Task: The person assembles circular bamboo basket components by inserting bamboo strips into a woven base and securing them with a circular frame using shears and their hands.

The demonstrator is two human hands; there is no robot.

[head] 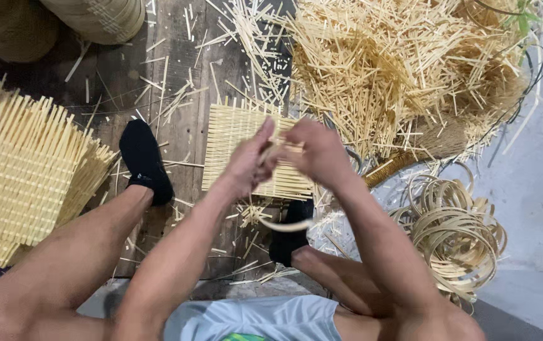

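- Bamboo strip [284, 225], thin and pale, curves below both hands at the centre of the frame; its upper end runs up into the fingers.
- Left hand [250, 163] has its fingers pinched narrow on the strip, thumb raised.
- Right hand [317, 150] is closed over the same end, touching the left hand; the fingertips are hidden, so the exact grip cannot be told.
- Woven mat [233, 136], square and flat, lies on the dark floor boards [186, 113] just behind the hands.
- Stack of woven mats [22, 167] sits at the left edge, beside a foot in a black sock [146, 161]. A second black sock [289, 241] shows under the forearms.
- Loose sticks [398, 69] are heaped at upper right; coiled hoops [454, 230] lie at lower right.
- Judgement: bending this strip calls for a close grip with both hands held together and slow, even pressure, since a thin strip may kink or split if forced at one spot.
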